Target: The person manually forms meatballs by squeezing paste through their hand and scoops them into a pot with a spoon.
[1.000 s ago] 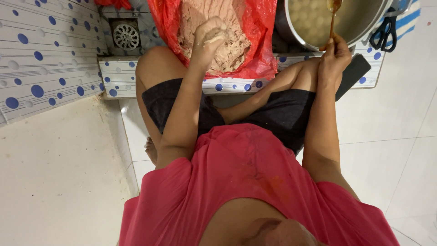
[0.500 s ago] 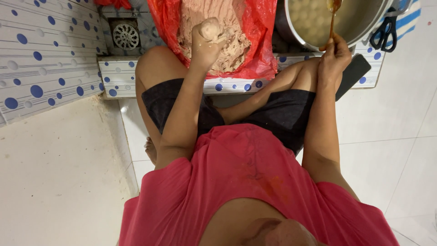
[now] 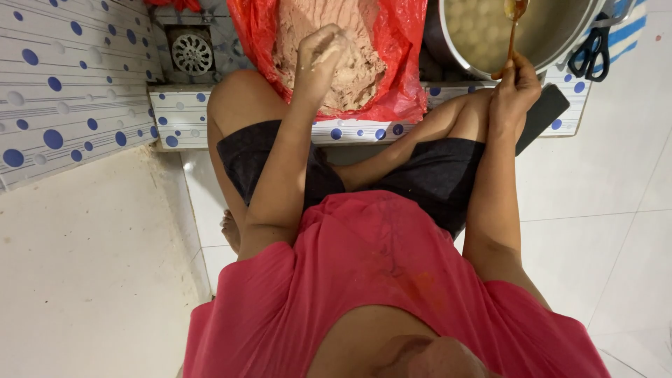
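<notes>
While the left hand (image 3: 320, 57) closes around a lump of pinkish paste (image 3: 336, 49) just above the heap on the red plastic sheet (image 3: 399, 63), the right hand (image 3: 514, 87) grips a wooden spoon (image 3: 513, 28) — its bowl over the metal pot (image 3: 504, 35) of pale balls.

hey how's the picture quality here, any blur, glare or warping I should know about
Head view: even, soft light, no hard shadows; faint sheen on the pot rim. The left hand in the paste looks slightly motion-blurred; the right hand is sharp. Wide-angle lens bends tile lines at the edges.
</notes>
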